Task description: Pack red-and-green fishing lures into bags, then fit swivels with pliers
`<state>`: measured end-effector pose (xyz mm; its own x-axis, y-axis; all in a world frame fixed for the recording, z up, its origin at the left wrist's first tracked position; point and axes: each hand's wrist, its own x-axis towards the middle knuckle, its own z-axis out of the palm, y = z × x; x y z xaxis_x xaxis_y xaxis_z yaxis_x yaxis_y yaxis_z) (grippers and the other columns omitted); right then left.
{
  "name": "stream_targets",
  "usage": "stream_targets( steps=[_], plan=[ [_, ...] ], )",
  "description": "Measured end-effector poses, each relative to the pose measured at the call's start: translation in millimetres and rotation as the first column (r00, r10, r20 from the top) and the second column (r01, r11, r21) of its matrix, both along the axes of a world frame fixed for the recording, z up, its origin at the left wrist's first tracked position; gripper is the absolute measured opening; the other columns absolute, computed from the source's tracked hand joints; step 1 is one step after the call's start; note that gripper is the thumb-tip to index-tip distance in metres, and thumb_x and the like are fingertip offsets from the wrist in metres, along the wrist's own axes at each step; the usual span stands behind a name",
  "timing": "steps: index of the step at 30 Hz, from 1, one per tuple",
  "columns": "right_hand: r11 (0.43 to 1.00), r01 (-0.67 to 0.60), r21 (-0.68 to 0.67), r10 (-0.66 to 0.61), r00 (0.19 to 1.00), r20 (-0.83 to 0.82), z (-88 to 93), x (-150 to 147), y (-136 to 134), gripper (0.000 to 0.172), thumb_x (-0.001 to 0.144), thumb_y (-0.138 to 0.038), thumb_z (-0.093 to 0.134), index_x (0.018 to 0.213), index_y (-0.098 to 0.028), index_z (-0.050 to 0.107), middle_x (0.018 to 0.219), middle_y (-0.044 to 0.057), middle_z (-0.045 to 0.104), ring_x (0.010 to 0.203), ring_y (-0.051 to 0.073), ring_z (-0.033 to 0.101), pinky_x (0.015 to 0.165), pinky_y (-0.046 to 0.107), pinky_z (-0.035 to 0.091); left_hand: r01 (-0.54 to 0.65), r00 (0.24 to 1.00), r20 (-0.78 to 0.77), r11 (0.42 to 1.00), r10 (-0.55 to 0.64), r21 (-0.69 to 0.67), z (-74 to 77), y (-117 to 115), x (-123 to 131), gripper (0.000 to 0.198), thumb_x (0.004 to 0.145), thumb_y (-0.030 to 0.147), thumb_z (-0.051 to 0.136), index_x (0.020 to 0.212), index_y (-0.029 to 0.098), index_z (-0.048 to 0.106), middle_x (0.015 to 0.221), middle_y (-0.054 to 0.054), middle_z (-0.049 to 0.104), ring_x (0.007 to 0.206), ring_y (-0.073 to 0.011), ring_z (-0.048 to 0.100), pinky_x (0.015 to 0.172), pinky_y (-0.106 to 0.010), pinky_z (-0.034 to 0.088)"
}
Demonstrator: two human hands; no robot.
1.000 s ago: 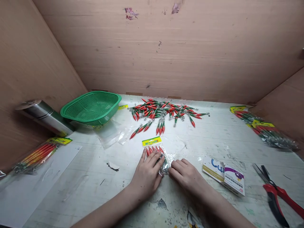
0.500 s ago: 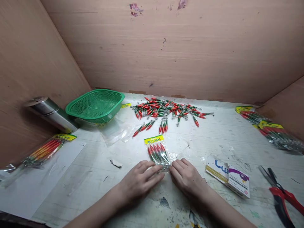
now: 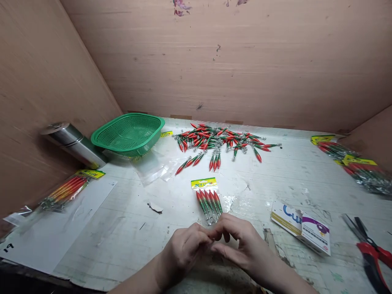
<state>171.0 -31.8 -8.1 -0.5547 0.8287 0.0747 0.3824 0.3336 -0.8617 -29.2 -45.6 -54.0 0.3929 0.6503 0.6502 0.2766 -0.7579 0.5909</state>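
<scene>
A clear packet of fishing lures (image 3: pixel 209 204) with a yellow "BCT LURE" header lies in front of me, its several red-and-green squid jigs pointing toward the header. My left hand (image 3: pixel 188 247) is closed, pinching at the packet's near end, just below the hooks. My right hand (image 3: pixel 237 239) curls over the near right corner, fingertips meeting those of the left, thumb held lower. The packet's near edge is hidden by the fingers. Beyond it lies a heap of loose red-and-green lures (image 3: pixel 211 139), with small groups set apart in front.
A green plastic basket (image 3: pixel 101 141) and a steel flask (image 3: pixel 76 145) stand at the left, near empty clear bags (image 3: pixel 150 167). Packed orange lures (image 3: pixel 67 190) lie on white paper. At right are packed lures (image 3: pixel 361 173), a small printed box (image 3: pixel 301 228) and red-handled pliers (image 3: pixel 367 249).
My hands have drawn closer together at the packet's near end; the left fingers, spread over the hooks before, are now pinched. The view has shifted slightly, moving everything rightward.
</scene>
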Motion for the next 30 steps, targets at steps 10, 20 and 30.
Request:
stream_targets(
  steps=[10, 20, 30],
  plan=[
    [0.959, -0.072, -0.275, 0.08, 0.997, 0.016, 13.7, -8.8, 4.7, 0.014, 0.081, -0.016, 0.065, 0.071, -0.019, 0.056, 0.072, -0.003, 0.055, 0.066, 0.011, 0.048, 0.06, 0.022, 0.036, -0.031, 0.999, 0.028, 0.999, 0.031, 0.016, 2.8, 0.3, 3.0, 0.007, 0.1, 0.026, 0.048, 0.095, 0.021, 0.049, 0.065, 0.0, 0.065, 0.049, -0.0103, 0.062, 0.048, -0.016, 0.051],
    [0.666, 0.609, 0.43, -0.7, 0.71, 0.078, -33.1, 103.6, 14.6, 0.028, 0.094, -0.043, 0.05, 0.083, -0.02, 0.06, 0.076, 0.009, 0.06, 0.068, 0.023, 0.056, 0.06, 0.036, 0.046, -0.093, 0.993, -0.088, 0.979, 0.078, -0.183, -2.2, 0.9, -14.9, 0.013, 0.095, 0.017, 0.053, 0.107, 0.02, 0.053, 0.079, 0.0, 0.061, 0.057, -0.0088, 0.062, 0.052, -0.016, 0.054],
    [0.578, -0.27, 0.77, -0.003, 0.943, 0.333, -27.7, 36.2, -6.1, 0.029, 0.098, -0.008, 0.038, 0.108, -0.014, 0.066, 0.089, 0.013, 0.073, 0.073, 0.021, 0.063, 0.062, 0.035, 0.053, 0.128, 0.892, -0.439, 0.869, 0.109, 0.477, 6.9, 19.5, -26.9, 0.014, 0.089, 0.003, 0.055, 0.085, 0.014, 0.063, 0.08, -0.005, 0.07, 0.065, -0.0156, 0.06, 0.06, -0.028, 0.051]
  ],
)
